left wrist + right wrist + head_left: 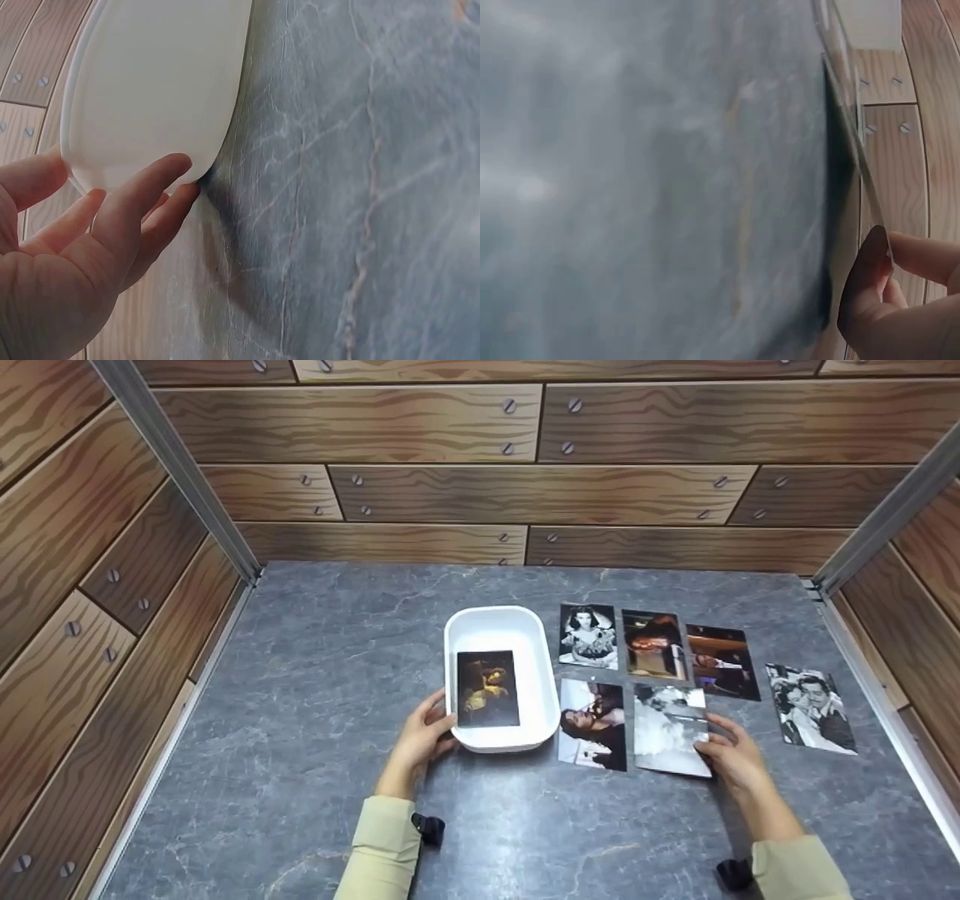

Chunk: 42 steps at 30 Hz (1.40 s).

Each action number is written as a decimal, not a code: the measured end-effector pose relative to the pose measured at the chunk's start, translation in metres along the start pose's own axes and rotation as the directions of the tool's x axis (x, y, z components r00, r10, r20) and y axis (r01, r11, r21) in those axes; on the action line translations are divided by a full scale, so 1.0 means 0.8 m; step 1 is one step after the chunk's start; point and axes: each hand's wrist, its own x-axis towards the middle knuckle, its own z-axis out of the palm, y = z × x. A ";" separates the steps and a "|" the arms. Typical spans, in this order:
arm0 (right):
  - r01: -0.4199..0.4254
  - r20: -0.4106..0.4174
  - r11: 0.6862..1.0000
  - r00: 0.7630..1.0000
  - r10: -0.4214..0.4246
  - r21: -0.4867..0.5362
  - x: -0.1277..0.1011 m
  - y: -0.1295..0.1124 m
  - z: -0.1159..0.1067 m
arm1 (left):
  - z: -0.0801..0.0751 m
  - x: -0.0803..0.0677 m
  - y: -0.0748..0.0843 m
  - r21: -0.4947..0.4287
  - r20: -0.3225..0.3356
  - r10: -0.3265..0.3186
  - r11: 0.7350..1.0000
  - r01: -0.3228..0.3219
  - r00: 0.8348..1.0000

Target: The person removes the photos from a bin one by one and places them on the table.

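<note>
My left hand (426, 731) grips the near left side of a white plastic tub (536, 667), with the thumb at the rim. Its fingers lie against the outer wall in the left wrist view. Inside the tub lies a dark photo print (487, 690) with yellow tones. Between thumb and fingers, my right hand (739, 754) pinches the right edge of a grey cloudy photo print (670, 727). Seen nearly edge-on in the right wrist view, that print (868, 176) tilts, its pinched side raised off the table.
Right of the tub lie other photo prints: a black-and-white portrait (589, 636), two dark colour prints (655, 643) (722, 661), a print of a dark-haired person (592, 725) and a black-and-white couple (810, 708). Wood-patterned walls (420, 495) enclose the grey marbled table (337, 675).
</note>
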 end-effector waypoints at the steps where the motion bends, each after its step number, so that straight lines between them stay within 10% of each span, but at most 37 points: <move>1: 0.003 -0.017 1.000 1.000 -0.003 -0.026 0.000 0.002 0.000 | 0.000 0.000 0.001 0.002 0.000 0.000 1.000 0.000 1.000; 19: 0.056 -0.029 0.906 0.997 -0.075 -0.419 -0.008 -0.018 0.006 | 0.000 -0.001 0.002 0.006 0.011 0.009 1.000 -0.009 1.000; 29: 0.168 0.060 0.976 0.985 -0.161 -0.139 0.006 -0.076 0.058 | 0.000 -0.002 0.004 0.011 0.000 0.013 1.000 -0.013 1.000; 42: 0.146 0.289 0.982 0.941 -0.175 0.118 0.014 -0.122 0.231 | 0.001 -0.001 0.005 0.012 0.008 0.008 1.000 -0.009 1.000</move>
